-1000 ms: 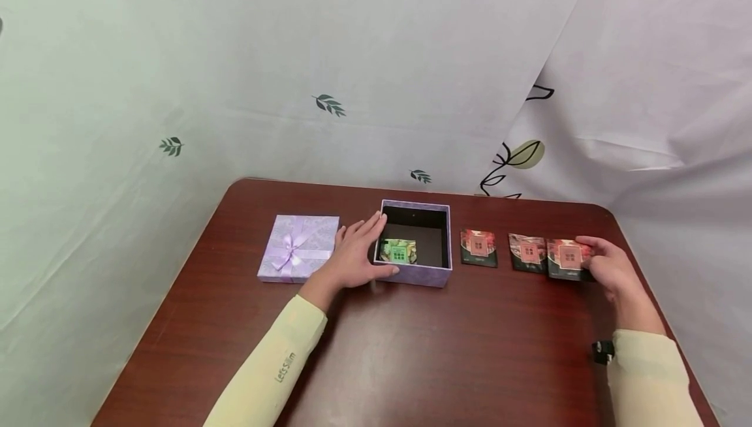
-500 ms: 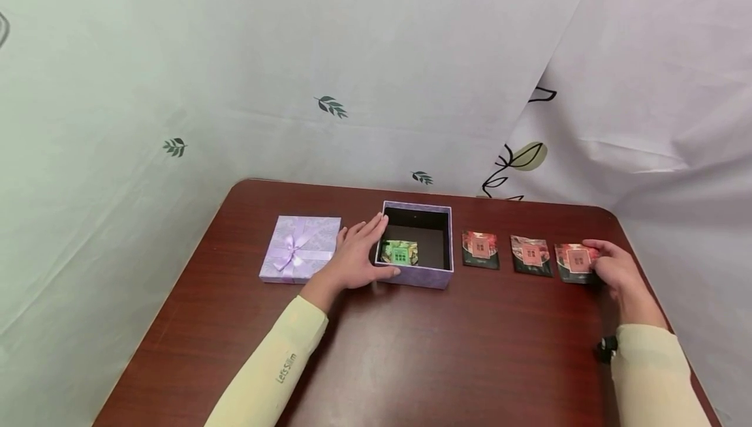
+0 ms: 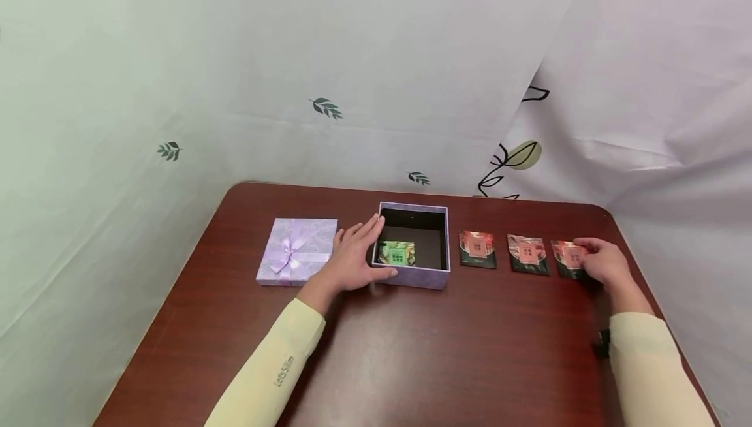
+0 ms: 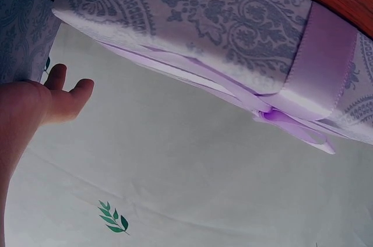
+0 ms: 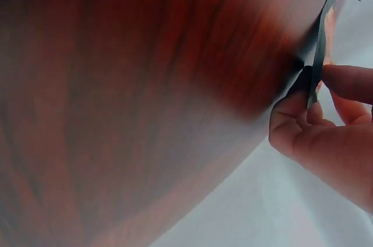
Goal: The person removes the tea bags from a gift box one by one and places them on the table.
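In the head view my left hand [image 3: 355,260] rests against the left side of an open purple box [image 3: 420,277], fingers along its left rim and thumb at the front edge. A green sachet [image 3: 397,254] lies inside, at the box's front left corner. On the right, my right hand [image 3: 606,262] pinches the edge of a red-and-black sachet [image 3: 566,258]. The right wrist view shows that sachet [image 5: 320,43] edge-on between thumb and fingers. Two similar sachets, a middle one [image 3: 528,254] and a left one [image 3: 477,249], lie between it and the box.
The purple patterned lid [image 3: 296,251], tied with a ribbon bow, lies left of my left hand. Everything stands on a dark red wooden table [image 3: 446,355]. Behind it hangs a pale cloth [image 3: 376,74] with leaf prints.
The sachet in my right hand has shifted slightly from beside the middle sachet, leaving a narrow gap, and appears lower now. My left hand stays on the box.
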The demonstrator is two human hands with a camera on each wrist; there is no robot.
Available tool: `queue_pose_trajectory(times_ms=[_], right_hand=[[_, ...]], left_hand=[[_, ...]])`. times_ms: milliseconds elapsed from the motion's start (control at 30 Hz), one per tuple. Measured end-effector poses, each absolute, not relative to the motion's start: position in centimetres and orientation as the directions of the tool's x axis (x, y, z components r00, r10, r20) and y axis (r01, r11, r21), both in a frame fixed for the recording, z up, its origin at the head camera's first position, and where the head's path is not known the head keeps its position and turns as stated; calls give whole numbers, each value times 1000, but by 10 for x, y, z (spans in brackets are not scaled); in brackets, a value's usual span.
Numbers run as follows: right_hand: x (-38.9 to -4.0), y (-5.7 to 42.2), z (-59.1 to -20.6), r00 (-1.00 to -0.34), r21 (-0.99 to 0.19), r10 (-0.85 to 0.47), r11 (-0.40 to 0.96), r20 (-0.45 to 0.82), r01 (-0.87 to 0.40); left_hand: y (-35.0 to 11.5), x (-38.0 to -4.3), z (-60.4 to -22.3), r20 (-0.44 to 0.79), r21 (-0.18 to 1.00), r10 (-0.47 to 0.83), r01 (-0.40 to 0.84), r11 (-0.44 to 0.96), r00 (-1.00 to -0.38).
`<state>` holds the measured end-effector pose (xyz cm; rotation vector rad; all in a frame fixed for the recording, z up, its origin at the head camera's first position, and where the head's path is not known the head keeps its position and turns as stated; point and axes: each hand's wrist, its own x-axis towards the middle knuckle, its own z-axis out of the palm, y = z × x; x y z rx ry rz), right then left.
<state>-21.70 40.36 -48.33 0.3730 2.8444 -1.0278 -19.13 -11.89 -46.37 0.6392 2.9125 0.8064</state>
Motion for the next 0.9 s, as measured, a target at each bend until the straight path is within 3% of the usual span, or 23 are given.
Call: queue_pose_trajectory(times_ms=[233, 700, 900], right_hand=[[-220, 399, -485, -977, -505, 171, 837, -125, 211], [-217, 402, -486, -992, -445, 117, 886, -49, 127], [-214, 399, -478, -979, -459, 193, 866, -62, 199]], left_hand=[[-122, -191, -466, 79, 493, 401, 385, 780, -913], [-119, -193, -465, 71, 492, 412, 391, 778, -909], [-119, -194, -466, 74, 485, 415, 396, 779, -907]])
